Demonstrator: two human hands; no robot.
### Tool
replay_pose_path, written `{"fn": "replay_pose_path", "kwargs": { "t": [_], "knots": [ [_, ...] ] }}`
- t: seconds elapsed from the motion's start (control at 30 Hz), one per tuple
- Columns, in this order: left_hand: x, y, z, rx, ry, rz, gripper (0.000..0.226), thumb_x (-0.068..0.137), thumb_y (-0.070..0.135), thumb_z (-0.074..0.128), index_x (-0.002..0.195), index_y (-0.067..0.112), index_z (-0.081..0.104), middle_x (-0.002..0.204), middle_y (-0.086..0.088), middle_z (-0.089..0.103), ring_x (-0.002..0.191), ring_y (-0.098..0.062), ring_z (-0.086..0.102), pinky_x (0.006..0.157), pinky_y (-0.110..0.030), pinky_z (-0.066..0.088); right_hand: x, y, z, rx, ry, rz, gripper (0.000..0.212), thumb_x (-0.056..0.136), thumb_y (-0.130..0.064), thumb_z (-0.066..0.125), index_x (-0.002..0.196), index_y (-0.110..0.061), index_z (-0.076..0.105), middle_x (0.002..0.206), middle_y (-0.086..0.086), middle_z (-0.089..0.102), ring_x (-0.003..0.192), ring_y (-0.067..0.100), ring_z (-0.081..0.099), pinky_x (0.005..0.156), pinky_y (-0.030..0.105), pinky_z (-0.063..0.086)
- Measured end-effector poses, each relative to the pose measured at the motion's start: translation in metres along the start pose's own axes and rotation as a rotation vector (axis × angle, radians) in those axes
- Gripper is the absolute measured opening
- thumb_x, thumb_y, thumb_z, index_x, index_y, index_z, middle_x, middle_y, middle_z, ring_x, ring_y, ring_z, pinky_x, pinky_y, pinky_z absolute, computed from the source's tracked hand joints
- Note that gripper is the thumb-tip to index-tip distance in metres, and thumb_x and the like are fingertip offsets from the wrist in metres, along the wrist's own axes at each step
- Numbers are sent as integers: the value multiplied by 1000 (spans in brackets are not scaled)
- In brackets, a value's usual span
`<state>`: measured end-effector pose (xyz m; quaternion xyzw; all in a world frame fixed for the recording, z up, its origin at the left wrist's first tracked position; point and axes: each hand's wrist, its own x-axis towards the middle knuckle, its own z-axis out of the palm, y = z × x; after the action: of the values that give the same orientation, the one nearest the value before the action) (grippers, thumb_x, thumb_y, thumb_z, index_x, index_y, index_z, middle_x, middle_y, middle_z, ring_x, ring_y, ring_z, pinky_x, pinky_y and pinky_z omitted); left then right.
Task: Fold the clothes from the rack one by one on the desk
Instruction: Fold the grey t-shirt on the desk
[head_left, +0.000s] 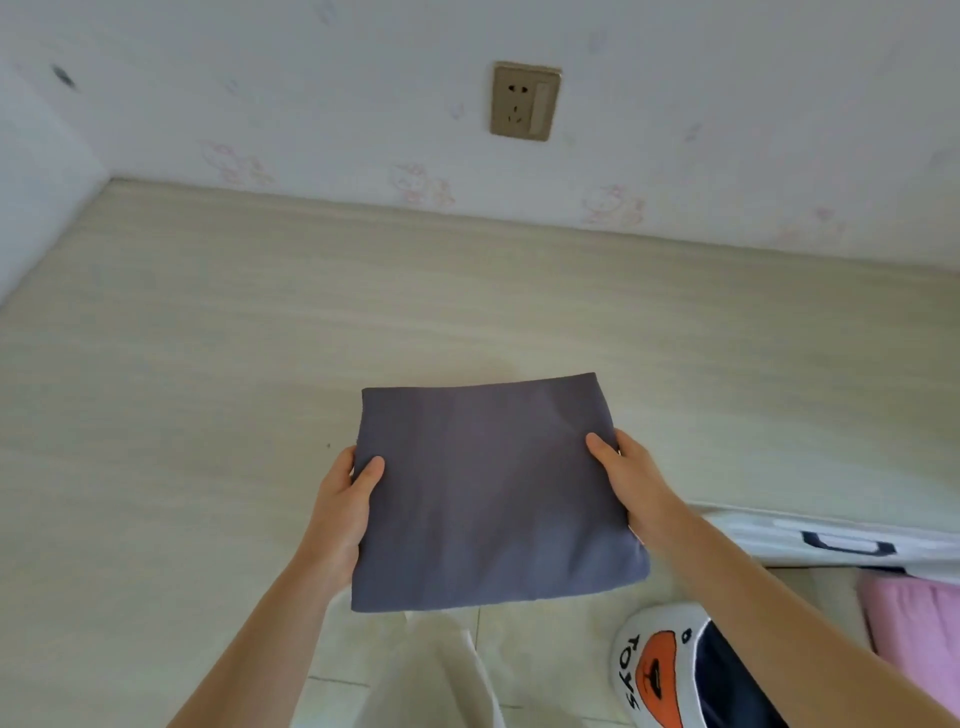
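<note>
A grey-purple garment (488, 493), folded into a neat rectangle, is held flat over the near edge of the light wooden desk (208, 364). My left hand (343, 509) grips its left edge, thumb on top and fingers underneath. My right hand (631, 483) grips the right edge the same way. The garment's near part hangs past the desk edge over the floor.
A wall with a brass socket (525, 101) runs behind the desk. At the right lie a white folded garment with dark print (831, 540), something pink (914, 634), and a white and navy item printed "TOYS" (660, 670). Cream cloth (431, 675) shows below.
</note>
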<state>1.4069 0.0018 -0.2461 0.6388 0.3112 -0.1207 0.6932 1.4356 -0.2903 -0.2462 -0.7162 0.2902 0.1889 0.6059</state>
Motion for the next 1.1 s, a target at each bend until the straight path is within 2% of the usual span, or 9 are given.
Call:
{"fn": "replay_pose_path", "kwargs": {
  "t": [0.2,0.27,0.33,0.5,0.6,0.7,0.8,1.0,1.1],
  "knots": [
    [-86,-66,108,66,-146,7,15,99,18,52,110,16,62,107,-2,70,93,-21,68,78,-38,54,-69,88,-141,100,121,25,14,98,-31,51,102,-24,62,107,0,68,100,20,64,95,42,51],
    [-109,-90,143,97,-201,-3,16,99,19,53,111,17,63,109,-3,71,96,-22,68,81,-40,54,-92,120,-185,139,166,37,13,98,-30,51,101,-23,62,105,0,69,99,20,65,94,43,51],
    [-126,-111,170,148,-243,-3,17,98,19,54,113,16,63,110,-5,71,98,-24,68,84,-41,54,-112,147,-216,184,209,36,14,98,-28,52,103,-22,63,104,0,70,99,20,66,95,43,51],
    [-168,-163,250,324,-391,3,16,100,15,51,112,17,61,107,-2,70,93,-19,68,74,-32,53,-155,224,-291,280,370,66,14,96,-31,54,105,-26,65,102,-6,73,99,16,67,95,43,51],
    [-173,-191,284,438,-468,23,16,100,14,50,104,25,60,107,-1,69,94,-18,67,82,-34,53,-168,260,-315,303,450,102,12,96,-33,53,100,-30,64,100,-9,71,97,14,67,93,40,51],
    [-169,-228,327,565,-567,29,18,101,15,48,113,20,59,111,-3,68,100,-20,66,87,-35,52,-171,300,-341,331,542,118,11,99,-29,50,101,-34,60,103,-12,67,96,9,64,87,32,49],
    [-154,-274,366,675,-636,42,18,101,14,46,114,17,58,111,-5,67,103,-23,65,90,-39,50,-156,350,-358,341,632,146,14,99,-25,49,109,-24,59,104,-9,65,93,6,61,80,27,47],
    [-113,-377,427,792,-691,99,20,101,11,43,115,19,54,109,1,64,100,-18,61,84,-28,48,-96,450,-370,309,764,226,12,98,-22,49,103,-16,57,102,-2,65,95,16,60,87,36,47],
    [-91,-424,441,873,-685,121,31,101,15,43,131,16,52,120,0,63,109,-19,59,97,-36,46,-65,496,-369,310,798,252,14,98,-22,48,105,-15,57,102,-3,64,98,18,59,90,37,46]
  ]
}}
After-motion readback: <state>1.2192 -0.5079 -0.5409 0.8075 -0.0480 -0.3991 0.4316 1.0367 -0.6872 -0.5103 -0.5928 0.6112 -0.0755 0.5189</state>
